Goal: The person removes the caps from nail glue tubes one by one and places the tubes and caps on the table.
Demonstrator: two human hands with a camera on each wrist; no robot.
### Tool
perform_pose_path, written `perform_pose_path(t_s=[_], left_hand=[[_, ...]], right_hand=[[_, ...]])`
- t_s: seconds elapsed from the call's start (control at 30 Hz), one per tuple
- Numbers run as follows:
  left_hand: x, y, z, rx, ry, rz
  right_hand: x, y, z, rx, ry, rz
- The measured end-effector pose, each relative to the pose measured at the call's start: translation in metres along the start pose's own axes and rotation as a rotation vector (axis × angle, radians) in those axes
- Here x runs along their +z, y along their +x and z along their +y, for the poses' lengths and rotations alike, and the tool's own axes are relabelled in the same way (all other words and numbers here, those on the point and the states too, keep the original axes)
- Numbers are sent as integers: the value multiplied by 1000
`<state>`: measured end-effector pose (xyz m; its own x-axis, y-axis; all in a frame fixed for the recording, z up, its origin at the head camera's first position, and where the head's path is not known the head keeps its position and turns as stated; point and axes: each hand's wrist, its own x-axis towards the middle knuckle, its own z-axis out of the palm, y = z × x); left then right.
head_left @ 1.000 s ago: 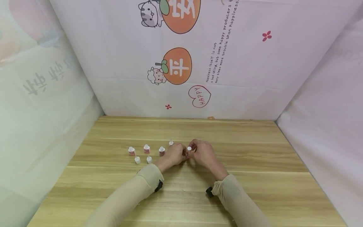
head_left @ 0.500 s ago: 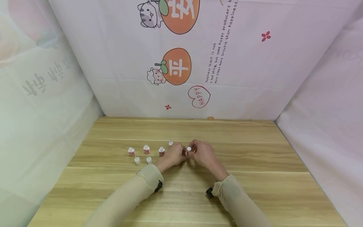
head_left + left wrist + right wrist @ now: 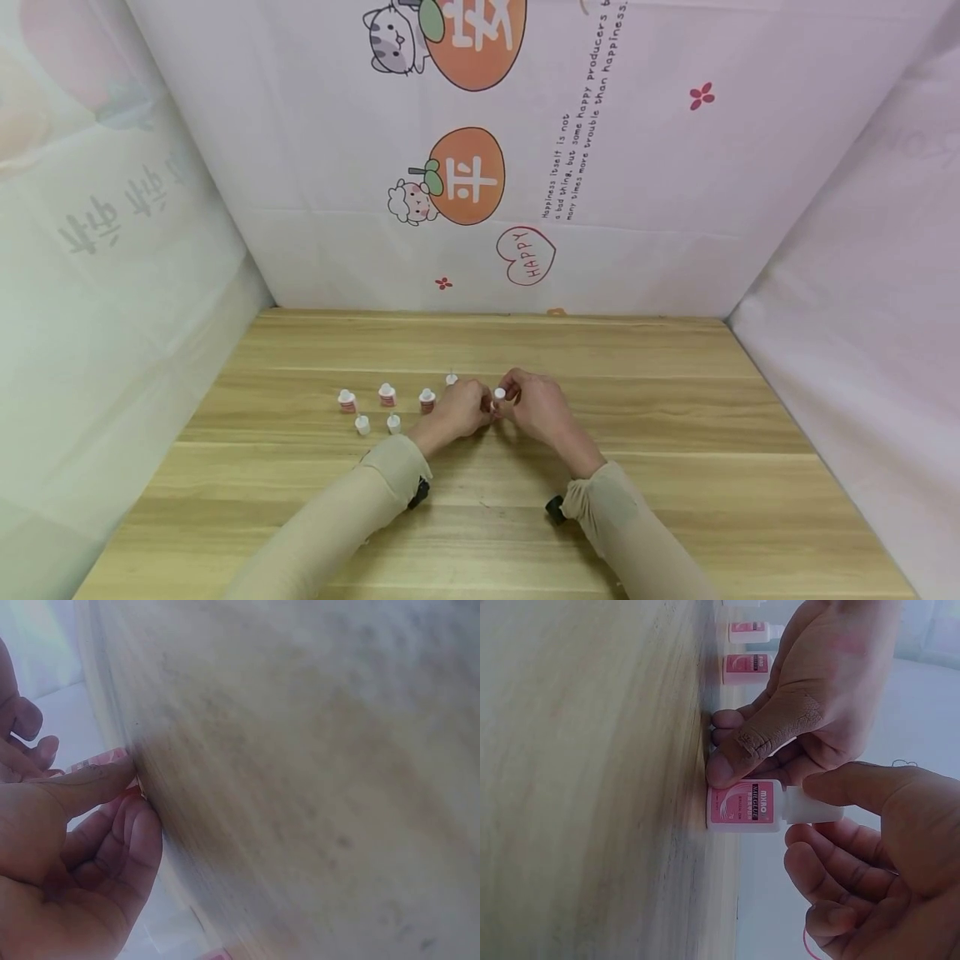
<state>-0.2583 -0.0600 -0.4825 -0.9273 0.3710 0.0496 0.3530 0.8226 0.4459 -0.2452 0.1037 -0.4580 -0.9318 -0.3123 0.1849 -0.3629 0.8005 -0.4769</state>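
In the right wrist view, a nail glue bottle with a pink label stands upright on the table. My left hand grips its body low down, thumb and fingertips close to the tabletop. My right hand pinches the white cap on top of the bottle between thumb and fingers. The left wrist view shows only a strip of the pink label beside the left fingers; the rest of the bottle is hidden there.
To the left stand three similar glue bottles without their outer caps. Two white caps with thin pins rest in front of them, and another pinned cap sits behind my left hand. A printed cloth wall borders the table's back.
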Motion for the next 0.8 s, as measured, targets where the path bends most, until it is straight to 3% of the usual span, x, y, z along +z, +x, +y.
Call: perform_pose_path(t_s=[0.4,0.8], left_hand=[[0,-1,0,-27,-29,-2],[2,1,-2,-28,-24,7]], right_hand=[[1,1,0,28,13,-27],[3,1,1,-8,-25,-1]])
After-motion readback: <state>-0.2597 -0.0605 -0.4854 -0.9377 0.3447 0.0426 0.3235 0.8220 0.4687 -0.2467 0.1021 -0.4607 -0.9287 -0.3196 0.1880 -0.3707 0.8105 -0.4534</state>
